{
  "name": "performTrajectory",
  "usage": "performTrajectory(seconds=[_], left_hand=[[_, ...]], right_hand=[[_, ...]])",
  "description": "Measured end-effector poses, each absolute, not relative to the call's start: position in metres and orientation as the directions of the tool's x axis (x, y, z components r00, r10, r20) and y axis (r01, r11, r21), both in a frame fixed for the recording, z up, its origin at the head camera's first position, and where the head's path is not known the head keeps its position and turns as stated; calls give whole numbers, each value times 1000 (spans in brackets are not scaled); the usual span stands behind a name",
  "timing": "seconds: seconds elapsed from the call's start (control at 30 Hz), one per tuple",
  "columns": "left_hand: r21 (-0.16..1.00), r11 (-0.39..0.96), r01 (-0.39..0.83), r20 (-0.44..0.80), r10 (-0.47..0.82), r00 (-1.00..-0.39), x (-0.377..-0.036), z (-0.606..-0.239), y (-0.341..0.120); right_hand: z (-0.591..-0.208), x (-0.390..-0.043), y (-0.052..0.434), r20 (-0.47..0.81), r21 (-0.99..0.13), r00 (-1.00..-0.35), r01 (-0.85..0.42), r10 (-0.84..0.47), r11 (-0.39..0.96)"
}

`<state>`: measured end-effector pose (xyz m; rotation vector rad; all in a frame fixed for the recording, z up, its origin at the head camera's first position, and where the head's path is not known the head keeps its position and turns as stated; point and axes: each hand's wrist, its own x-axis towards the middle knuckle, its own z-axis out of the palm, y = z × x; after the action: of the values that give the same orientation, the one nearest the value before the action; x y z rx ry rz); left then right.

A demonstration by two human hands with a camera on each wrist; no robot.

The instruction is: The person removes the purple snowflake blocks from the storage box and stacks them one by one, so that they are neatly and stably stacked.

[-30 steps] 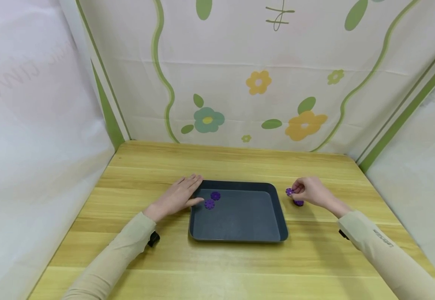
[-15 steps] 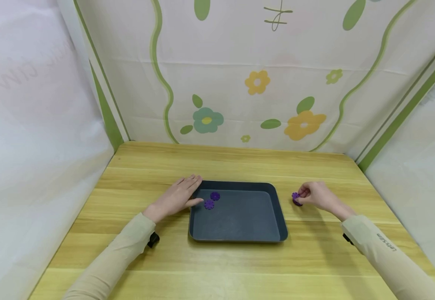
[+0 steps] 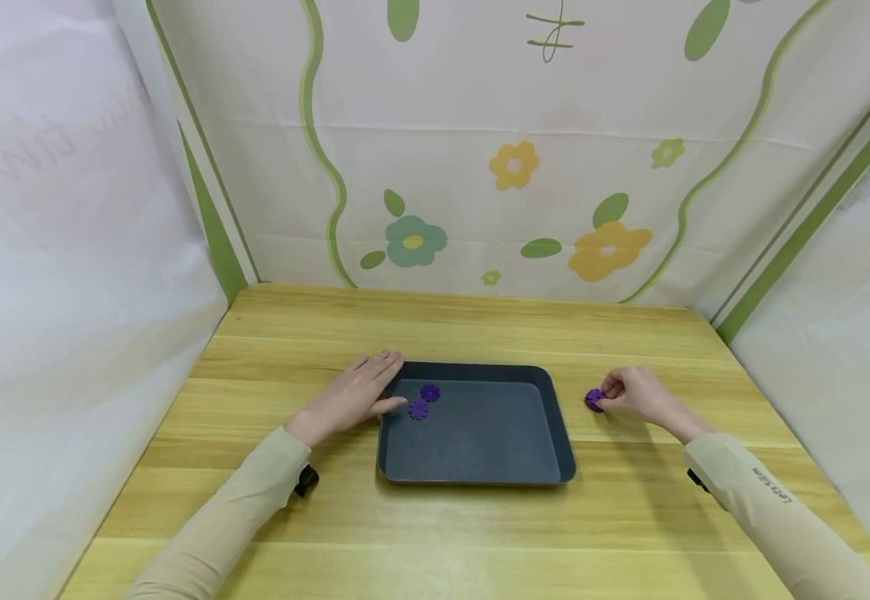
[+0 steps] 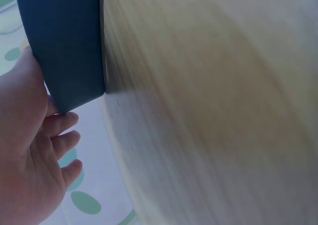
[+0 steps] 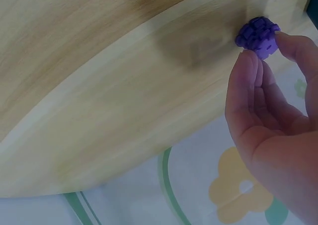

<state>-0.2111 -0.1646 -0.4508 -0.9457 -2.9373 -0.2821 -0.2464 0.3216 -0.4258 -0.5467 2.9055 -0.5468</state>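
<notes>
Head view: the right hand (image 3: 641,393) has come down from a lifted pinch and now holds the small purple toothed plastic discs (image 3: 595,399) together on the wooden bench (image 3: 480,533), right of the dark blue plastic tray (image 3: 564,433). Two more purple gear-shaped pieces (image 3: 423,401) lie in the tray's far-left corner, unmoved.

Left wrist view: the left hand (image 4: 30,155), fingers straight, stays resting against the tray's wall.

Right wrist view: thumb and fingertips (image 5: 248,61) pinch the discs, so the stack seems gathered for lifting.

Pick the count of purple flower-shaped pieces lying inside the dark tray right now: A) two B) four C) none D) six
A: two purple flower-shaped pieces lie near the far left corner of the dark tray, beside the left hand; the right hand pinches other purple pieces outside the tray.
</notes>
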Motion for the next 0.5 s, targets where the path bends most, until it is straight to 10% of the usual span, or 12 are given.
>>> performTrajectory(seconds=[0.5], left_hand=[[153, 795, 587, 106, 577, -810, -212, -452, -164]], right_hand=[[-428, -246, 320, -66, -365, -927, -321, -368, 874]])
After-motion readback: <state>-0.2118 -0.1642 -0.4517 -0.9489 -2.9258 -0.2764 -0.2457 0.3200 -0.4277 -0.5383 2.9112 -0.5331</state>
